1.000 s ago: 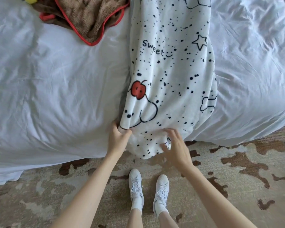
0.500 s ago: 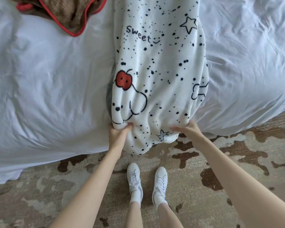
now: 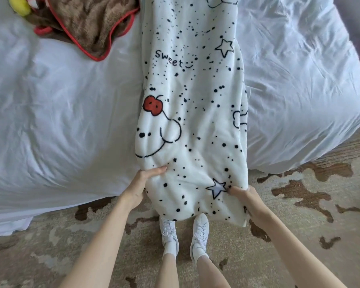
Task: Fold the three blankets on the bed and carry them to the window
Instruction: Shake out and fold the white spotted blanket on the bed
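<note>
1. Head view, the only one. The white fleece blanket with black dots, stars and a bear drawing [image 3: 191,121] lies as a long narrow strip down the middle of the white-covered bed [image 3: 60,121]. Its near end hangs over the bed's near edge toward the patterned beige-and-brown carpet [image 3: 299,235].
2. The left hand [image 3: 141,183] is at the bed's near edge. The thumb lies on top and the fingers are tucked under, clasping the strip's left side.
3. The right hand [image 3: 247,196] is just off the bed's near edge, pinching the strip's right side beside a blue star. The far fingers are hidden behind the cloth.
4. The brown plush blanket with red trim [image 3: 92,23] sits crumpled at the bed's far left, unfolded. A small yellow object [image 3: 21,6] is beside it, and I cannot tell what it is.
5. The white sneakers [image 3: 200,229] stand on the carpet just below the hanging end.
6. Progress, as judged:
   - The task is early.
   - The white blanket looks narrowed lengthwise, and its crosswise folds are not yet made.
   - The brown blanket is untouched.
   - A third blanket is not in view.
   - Nothing has been carried, and no window is visible.
</note>
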Available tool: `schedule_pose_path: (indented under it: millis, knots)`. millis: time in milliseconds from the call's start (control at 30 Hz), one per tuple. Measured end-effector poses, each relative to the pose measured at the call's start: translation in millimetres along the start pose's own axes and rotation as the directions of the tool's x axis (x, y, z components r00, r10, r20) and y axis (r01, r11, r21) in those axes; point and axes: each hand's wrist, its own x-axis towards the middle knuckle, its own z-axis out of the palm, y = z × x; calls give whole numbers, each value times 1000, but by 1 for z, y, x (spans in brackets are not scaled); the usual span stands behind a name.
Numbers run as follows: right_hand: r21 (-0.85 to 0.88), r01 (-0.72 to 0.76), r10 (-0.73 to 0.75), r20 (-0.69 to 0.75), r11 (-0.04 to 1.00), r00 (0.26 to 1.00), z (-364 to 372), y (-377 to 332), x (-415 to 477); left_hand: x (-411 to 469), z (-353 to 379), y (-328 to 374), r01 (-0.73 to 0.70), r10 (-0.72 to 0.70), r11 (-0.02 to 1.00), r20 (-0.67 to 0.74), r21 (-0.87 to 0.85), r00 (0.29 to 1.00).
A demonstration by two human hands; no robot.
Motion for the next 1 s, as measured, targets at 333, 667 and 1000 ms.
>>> schedule_pose_path:
  millis: [333,667,1000]
  knots:
    - [221,33,-16,-80,975,997,-10,-59,-87,-98,17,39,165,-174,981,85,100,981]
    - [44,157,-137,-290,987,947,-22,-171,-111,-125,32,113,11,0,998,-171,63,985]
    - [171,218,-139,-383,961,913,-12,-316,-23,-29,10,269,38,-99,951,-186,-308,978]
